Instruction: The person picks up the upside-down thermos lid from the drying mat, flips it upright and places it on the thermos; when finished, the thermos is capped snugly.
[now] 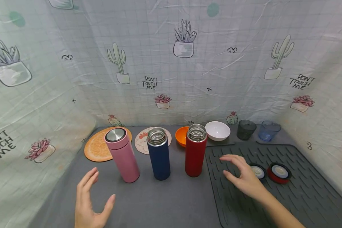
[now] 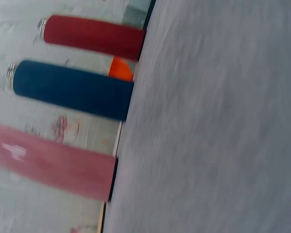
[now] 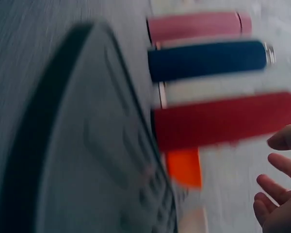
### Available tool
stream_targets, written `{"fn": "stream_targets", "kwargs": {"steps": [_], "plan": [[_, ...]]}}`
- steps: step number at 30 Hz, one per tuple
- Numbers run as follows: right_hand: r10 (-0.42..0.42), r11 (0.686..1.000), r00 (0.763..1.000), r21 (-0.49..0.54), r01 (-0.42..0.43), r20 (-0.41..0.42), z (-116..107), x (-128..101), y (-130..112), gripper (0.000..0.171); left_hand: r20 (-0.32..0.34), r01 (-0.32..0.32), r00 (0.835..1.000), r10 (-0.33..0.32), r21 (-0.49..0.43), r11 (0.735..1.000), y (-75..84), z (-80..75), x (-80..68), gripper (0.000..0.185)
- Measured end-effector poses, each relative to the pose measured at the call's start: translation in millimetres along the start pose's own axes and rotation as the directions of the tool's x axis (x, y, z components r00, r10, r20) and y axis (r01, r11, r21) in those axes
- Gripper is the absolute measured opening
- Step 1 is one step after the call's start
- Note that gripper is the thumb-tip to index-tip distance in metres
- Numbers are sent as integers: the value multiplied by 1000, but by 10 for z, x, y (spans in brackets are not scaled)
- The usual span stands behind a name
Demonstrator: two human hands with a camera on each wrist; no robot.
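Observation:
Three flasks stand in a row on the grey table: a pink one (image 1: pixel 123 155) with its lid on, a dark blue one (image 1: pixel 159 154) and a red one (image 1: pixel 195 150), both with open mouths. The wrist views show them sideways: pink (image 2: pixel 53 162) (image 3: pixel 196 26), blue (image 2: pixel 70 90) (image 3: pixel 208 59), red (image 2: pixel 92 35) (image 3: pixel 225 120). My left hand (image 1: pixel 91 200) hovers open in front of the pink flask, holding nothing. My right hand (image 1: pixel 242 174) (image 3: pixel 281 184) hovers open over the ribbed mat (image 1: pixel 302 196), just left of a blue-rimmed lid (image 1: pixel 258 172) and a red-rimmed lid (image 1: pixel 279 172).
At the back lie an orange-slice coaster (image 1: pixel 95 148), a round patterned coaster (image 1: pixel 141 142), an orange bowl (image 1: pixel 181 135) (image 2: pixel 121 69), a white bowl (image 1: pixel 217 130), a dark cup (image 1: pixel 246 129) and a blue cup (image 1: pixel 269 130). Printed cloth walls close in three sides.

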State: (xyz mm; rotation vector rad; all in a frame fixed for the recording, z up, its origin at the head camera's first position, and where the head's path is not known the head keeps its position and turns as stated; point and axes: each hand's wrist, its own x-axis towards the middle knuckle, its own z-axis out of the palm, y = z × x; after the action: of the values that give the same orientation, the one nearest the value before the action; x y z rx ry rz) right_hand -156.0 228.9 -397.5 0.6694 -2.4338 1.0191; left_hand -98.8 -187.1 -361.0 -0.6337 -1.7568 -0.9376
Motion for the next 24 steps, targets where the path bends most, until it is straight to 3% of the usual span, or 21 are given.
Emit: {"fn": "stream_targets", "kwargs": {"steps": [6, 9, 12, 16, 22, 24], "plan": [[112, 984, 992, -130, -120, -66, -201, -167, 329, 43, 168, 35, 985, -35, 2, 999, -97, 126, -181, 67], [143, 978, 988, -148, -150, -56, -252, -267, 444, 44, 266, 65, 962, -64, 6, 998, -153, 194, -247, 68], [163, 969, 986, -182, -167, -35, -277, -334, 537, 47, 357, 100, 928, -107, 40, 994, -144, 253, -277, 71], [182, 954, 983, -239, -179, -13, -256, -374, 652, 52, 415, 120, 899, -139, 73, 990, -97, 317, -297, 79], [292, 908, 957, -316, -275, 4, -231, -436, 704, 54, 438, 86, 894, -90, 28, 996, -102, 414, -288, 75], [312, 891, 950, -349, -290, 8, -236, -447, 711, 55, 455, 109, 883, -116, 41, 993, -99, 440, -290, 78]]}}
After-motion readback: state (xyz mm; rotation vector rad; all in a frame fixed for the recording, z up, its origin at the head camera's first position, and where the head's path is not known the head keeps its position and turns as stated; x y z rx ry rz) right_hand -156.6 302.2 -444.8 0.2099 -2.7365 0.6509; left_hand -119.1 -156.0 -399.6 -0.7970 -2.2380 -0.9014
